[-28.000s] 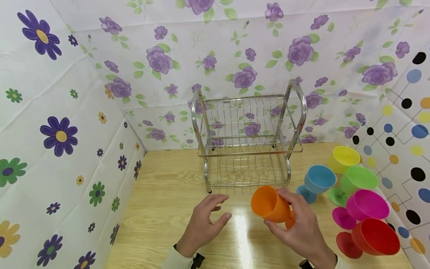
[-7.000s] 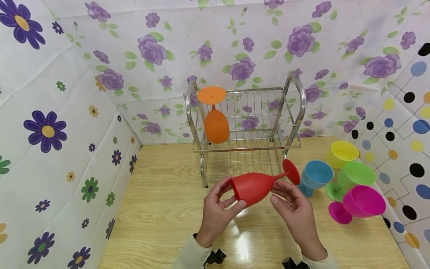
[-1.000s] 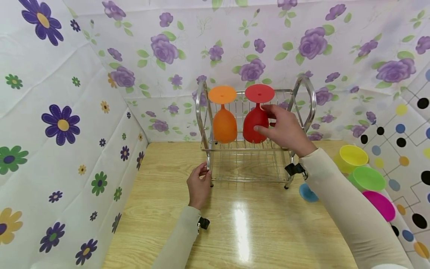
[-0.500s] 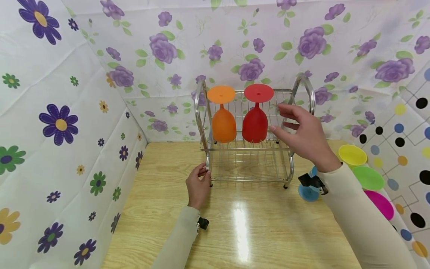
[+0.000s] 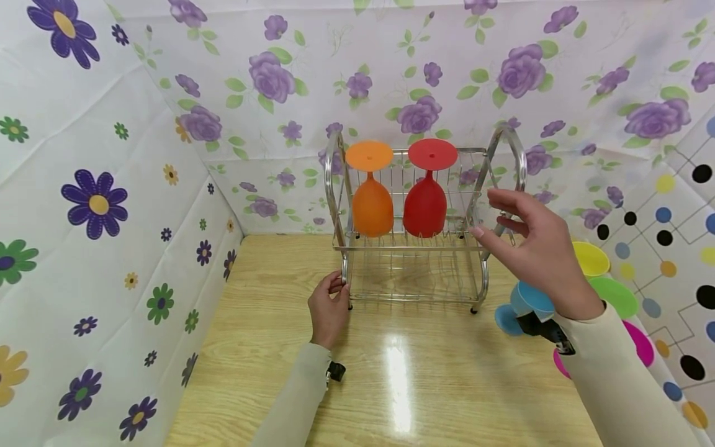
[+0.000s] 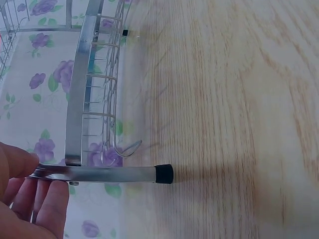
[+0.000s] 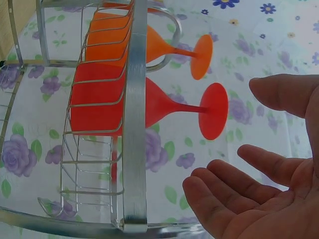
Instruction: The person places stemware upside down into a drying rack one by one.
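Note:
Side by side on the upper tier of a metal dish rack, an orange goblet and a red goblet stand upside down, feet upward. My left hand pinches the rack's front left leg between thumb and fingers; the left wrist view shows this grip on the metal leg above its black foot. My right hand hangs in front of the rack's right side, thumb and fingers apart, holding nothing. In the right wrist view its spread fingers are apart from the red goblet.
On the table's right side are a blue goblet, a yellow goblet, a green goblet and a magenta goblet, partly hidden by my right arm. Patterned cloth walls enclose the wooden table.
Half a minute ago the rack held no goblets; orange, then red, were placed upside down on it. Within the last second my right hand let go of the red goblet and moved right.

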A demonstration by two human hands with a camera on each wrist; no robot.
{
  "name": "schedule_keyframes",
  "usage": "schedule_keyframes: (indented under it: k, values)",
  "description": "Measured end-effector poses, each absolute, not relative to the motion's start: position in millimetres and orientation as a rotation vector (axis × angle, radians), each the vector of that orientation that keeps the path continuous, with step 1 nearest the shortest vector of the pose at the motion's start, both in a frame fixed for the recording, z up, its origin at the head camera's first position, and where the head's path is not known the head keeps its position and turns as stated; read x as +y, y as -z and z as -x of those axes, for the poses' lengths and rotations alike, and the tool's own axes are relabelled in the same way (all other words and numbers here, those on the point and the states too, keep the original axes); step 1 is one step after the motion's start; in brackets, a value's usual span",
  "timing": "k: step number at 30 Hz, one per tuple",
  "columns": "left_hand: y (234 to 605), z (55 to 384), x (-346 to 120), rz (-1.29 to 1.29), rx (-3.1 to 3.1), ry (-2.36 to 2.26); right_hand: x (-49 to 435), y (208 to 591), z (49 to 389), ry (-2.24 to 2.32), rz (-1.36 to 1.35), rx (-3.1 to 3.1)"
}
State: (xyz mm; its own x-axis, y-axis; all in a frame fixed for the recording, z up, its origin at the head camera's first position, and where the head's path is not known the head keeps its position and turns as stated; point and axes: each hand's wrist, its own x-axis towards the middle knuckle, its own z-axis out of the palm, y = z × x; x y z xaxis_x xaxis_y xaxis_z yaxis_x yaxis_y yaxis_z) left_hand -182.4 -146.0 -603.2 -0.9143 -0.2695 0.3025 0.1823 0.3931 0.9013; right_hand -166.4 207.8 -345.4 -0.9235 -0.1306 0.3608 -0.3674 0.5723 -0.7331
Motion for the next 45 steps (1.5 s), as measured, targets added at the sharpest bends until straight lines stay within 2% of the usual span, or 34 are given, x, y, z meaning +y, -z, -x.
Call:
schedule_keyframes:
  k: [13,28,35,45]
  values:
    - [605.0,182.0,-145.4,-0.064,-2.24,1.543,238.8,377.5,136.4,-1.422,-0.253,-2.375]
    - [605.5,179.2,-142.6,-0.075,-2.225,1.548,270.0,447.5,95.5,-1.54,0.077,-2.211]
    - [607.6,178.8,-141.3,-0.108,-2.219,1.558,286.0,465.8,78.2,-1.44,0.197,-2.201]
    - [608.1,178.2,-139.9,-0.093,-2.194,1.56,313.5,500.7,53.8,-1.192,0.525,-2.237]
